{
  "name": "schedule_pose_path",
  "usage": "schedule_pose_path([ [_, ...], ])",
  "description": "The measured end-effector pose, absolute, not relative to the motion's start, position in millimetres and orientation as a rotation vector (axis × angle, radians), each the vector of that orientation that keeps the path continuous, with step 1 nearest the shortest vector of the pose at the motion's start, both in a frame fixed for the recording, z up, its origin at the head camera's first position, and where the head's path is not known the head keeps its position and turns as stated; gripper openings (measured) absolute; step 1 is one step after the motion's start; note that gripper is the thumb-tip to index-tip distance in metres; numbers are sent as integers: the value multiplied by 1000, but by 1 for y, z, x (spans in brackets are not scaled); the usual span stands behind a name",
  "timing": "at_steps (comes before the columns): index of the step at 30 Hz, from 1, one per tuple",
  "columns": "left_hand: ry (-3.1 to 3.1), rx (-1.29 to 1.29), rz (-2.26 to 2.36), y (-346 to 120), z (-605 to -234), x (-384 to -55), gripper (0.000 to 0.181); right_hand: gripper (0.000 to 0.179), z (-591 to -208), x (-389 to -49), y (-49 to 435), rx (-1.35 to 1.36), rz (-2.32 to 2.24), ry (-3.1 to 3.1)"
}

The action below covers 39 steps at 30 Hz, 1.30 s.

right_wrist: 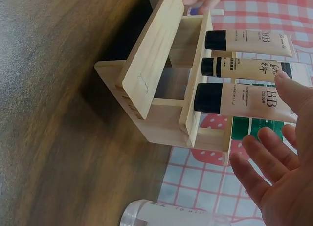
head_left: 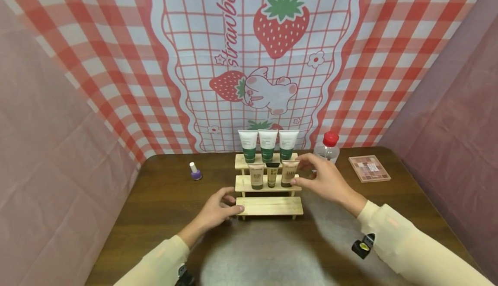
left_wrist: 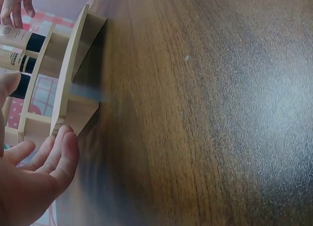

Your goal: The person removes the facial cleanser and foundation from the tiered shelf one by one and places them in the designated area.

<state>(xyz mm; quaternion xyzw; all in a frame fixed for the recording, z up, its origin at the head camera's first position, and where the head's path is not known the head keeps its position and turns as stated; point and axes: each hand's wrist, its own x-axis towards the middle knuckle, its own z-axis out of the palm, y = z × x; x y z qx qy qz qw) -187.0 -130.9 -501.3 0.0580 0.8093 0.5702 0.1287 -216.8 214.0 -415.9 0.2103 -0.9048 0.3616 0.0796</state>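
Observation:
A pale wooden three-step rack (head_left: 268, 207) stands on the table. On its middle step are two beige BB cream tubes (head_left: 256, 176) with a slim gold tube (head_left: 272, 175) between them. Three white-and-green tubes (head_left: 268, 144) line the top step. My left hand (head_left: 218, 210) is at the rack's left end, its fingertips (left_wrist: 68, 138) right at the end of the lowest step. By the right-hand BB cream tube (right_wrist: 254, 100) is my right hand (head_left: 324, 178), fingers loosely spread. Its thumb overlaps the tube's upper end in the right wrist view.
A clear bottle with a red cap (head_left: 330, 139) stands behind my right hand. Farther right lies a makeup palette (head_left: 369, 168). A small purple nail polish bottle (head_left: 196, 173) with a white cap stands left of the rack. Behind the table hangs a strawberry-print cloth (head_left: 186, 61).

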Motion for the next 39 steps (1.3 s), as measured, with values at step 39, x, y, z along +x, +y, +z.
schedule_pose_path([
  [39,2236,181,1785,-129,-518,-190,62,22,-424,-221,229,534,1201,-2607],
])
